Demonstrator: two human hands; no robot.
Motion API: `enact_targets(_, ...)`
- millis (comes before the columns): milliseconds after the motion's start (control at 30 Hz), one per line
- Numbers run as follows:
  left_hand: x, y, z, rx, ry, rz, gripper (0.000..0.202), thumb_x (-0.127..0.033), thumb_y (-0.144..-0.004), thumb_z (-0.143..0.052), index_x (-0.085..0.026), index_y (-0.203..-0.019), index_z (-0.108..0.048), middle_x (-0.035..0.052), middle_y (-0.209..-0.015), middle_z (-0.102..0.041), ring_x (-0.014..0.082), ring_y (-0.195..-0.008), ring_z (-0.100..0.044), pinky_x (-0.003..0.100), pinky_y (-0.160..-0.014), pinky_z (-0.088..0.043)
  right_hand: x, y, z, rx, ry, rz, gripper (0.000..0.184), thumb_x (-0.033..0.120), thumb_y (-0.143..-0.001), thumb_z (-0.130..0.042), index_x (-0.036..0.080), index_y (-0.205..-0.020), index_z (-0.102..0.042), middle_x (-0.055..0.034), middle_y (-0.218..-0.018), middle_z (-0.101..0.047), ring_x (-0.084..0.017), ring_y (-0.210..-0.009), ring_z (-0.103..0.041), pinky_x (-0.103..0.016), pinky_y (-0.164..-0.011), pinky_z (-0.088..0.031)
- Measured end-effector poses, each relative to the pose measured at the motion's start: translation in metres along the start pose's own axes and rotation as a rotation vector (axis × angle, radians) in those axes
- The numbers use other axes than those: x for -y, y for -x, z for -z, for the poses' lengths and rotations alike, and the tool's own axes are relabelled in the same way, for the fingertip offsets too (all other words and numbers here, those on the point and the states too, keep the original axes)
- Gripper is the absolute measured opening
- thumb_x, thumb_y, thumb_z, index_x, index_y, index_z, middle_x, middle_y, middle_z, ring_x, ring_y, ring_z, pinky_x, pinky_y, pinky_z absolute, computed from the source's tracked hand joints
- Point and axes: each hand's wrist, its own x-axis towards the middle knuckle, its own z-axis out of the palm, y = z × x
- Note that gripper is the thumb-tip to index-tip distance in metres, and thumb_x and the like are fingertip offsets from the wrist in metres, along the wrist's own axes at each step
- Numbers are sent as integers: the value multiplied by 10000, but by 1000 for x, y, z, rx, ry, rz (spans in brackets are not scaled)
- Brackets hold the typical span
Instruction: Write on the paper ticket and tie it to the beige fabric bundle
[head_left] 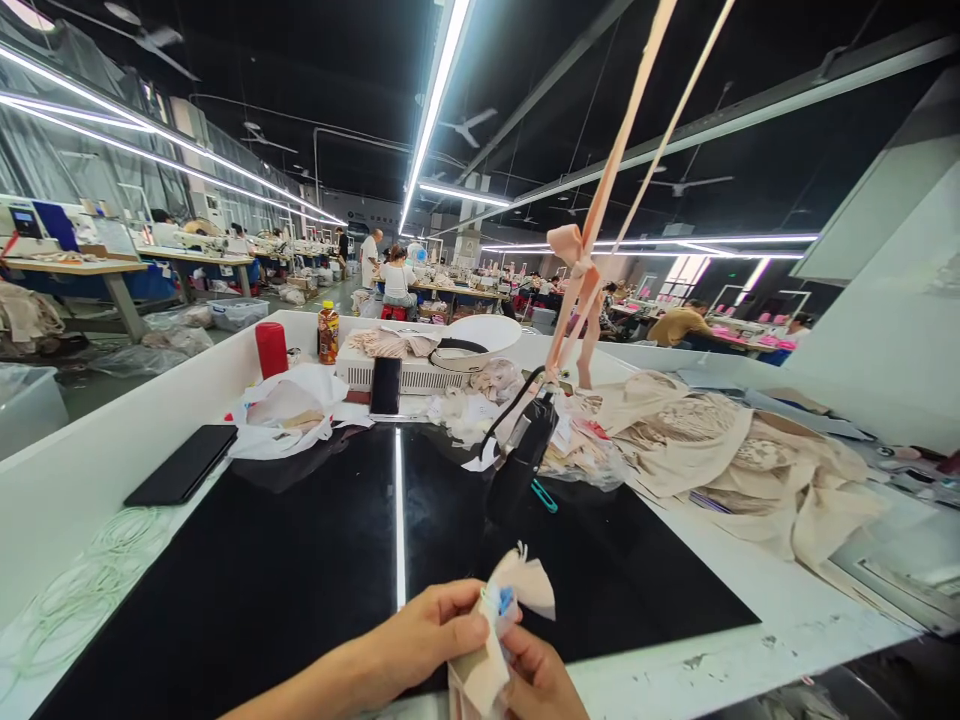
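Near the front edge of the black tabletop point(300, 560), both hands are closed on a small bundle of beige fabric pieces point(536, 588). My left hand point(431, 635) pinches it from the left, thumb and forefinger at the neck of the bundle. From below right, my right hand point(544, 680) grips the lower part. A pale cord seems to wrap the neck, and a small blue piece point(506, 600) shows there between the hands. The bundle's lower end runs out of the picture at the bottom.
A black handheld tool point(525, 450) hangs from peach fabric strips point(592, 240), above a teal clip-like item point(544, 497). Beige garments point(720, 450) pile up at right. Pale green cords point(82, 580) and a black folder-like case point(182, 465) lie left. Behind stand a bottle point(328, 332) and phone point(385, 386).
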Motion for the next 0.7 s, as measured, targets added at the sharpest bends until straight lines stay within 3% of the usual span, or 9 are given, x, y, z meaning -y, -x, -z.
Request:
enact_targets(167,5,-1,4,-90,54,-125,612,-636,-783,-807,-157,-1152,-714,87,-1065,-682,203,-945,-626,298,-869,-466,9,5,11,-282,128,100,523,704,-709,-777,206,-869,-772,-67,-802,-732,-251,-754,-664,-323,-668,-540)
enact_targets(300,9,-3,7,-112,51,-142,611,-605,-810,-802,-171,-1227,-691,87,-1084,-677,183,-908,-614,272,-799,-465,11,7,13,-424,149,184,552,735,-747,-732,215,-932,-718,-63,-820,-716,-223,-703,-637,-287,-569,-522)
enact_targets(433,17,-6,8,-84,57,-195,583,-537,-811,-830,-182,-1251,-688,80,-1065,-688,203,-945,-626,289,-842,-461,5,-1,0,-475,137,288,542,660,-718,-808,228,-988,-625,-17,-800,-662,-171,-630,-596,-235,-474,-440)
enact_targets(533,20,-6,7,-29,63,-205,566,-476,-834,-825,-190,-1297,-668,82,-1089,-691,213,-954,-639,301,-842,-471,3,-7,-7,-480,135,292,609,627,-698,-836,237,-1092,-585,-32,-875,-706,-194,-684,-649,-250,-518,-477)
enact_targets(600,21,-6,7,-22,67,-201,594,-465,-821,-836,-189,-1317,-659,74,-1062,-695,200,-907,-644,290,-810,-475,4,-8,-8,-444,120,271,621,628,-714,-824,236,-1133,-588,-47,-898,-736,-218,-737,-679,-265,-561,-506)
enact_targets(700,19,-5,6,-53,63,-165,659,-490,-784,-857,-179,-1328,-654,67,-1018,-693,171,-827,-624,263,-743,-459,9,-6,-2,-408,144,271,546,634,-765,-783,218,-1091,-648,-32,-808,-720,-192,-655,-640,-260,-538,-496)
